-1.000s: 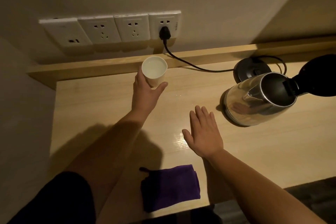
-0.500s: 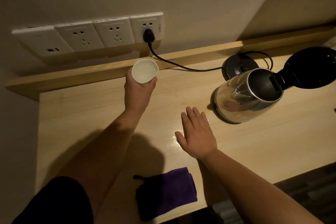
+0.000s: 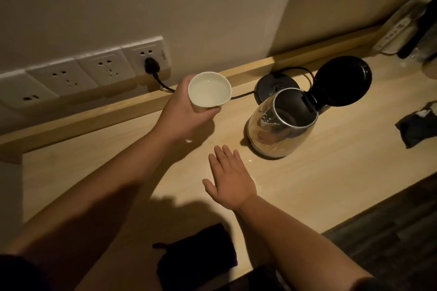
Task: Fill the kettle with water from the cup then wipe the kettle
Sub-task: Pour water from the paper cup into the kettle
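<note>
My left hand [image 3: 184, 116] grips a white paper cup [image 3: 209, 91] holding water, raised above the wooden counter [image 3: 331, 179] and upright, a short way left of the kettle. The steel kettle [image 3: 281, 125] stands off its base with its black lid [image 3: 344, 81] flipped open to the back right. My right hand [image 3: 230, 179] lies flat on the counter in front of the kettle, fingers spread, holding nothing. A folded purple cloth [image 3: 198, 257] lies at the counter's near edge, partly in shadow.
The black kettle base [image 3: 274, 85] sits behind the kettle, its cord running to a plug [image 3: 151, 66] in a row of wall sockets [image 3: 78, 75]. A dark bundle [image 3: 418, 125] lies at the far right. A few water drops glint near the kettle's foot.
My left hand has lifted the cup off the counter and carried it right, toward the kettle. My right hand has stayed flat on the counter. The view has shifted to the right.
</note>
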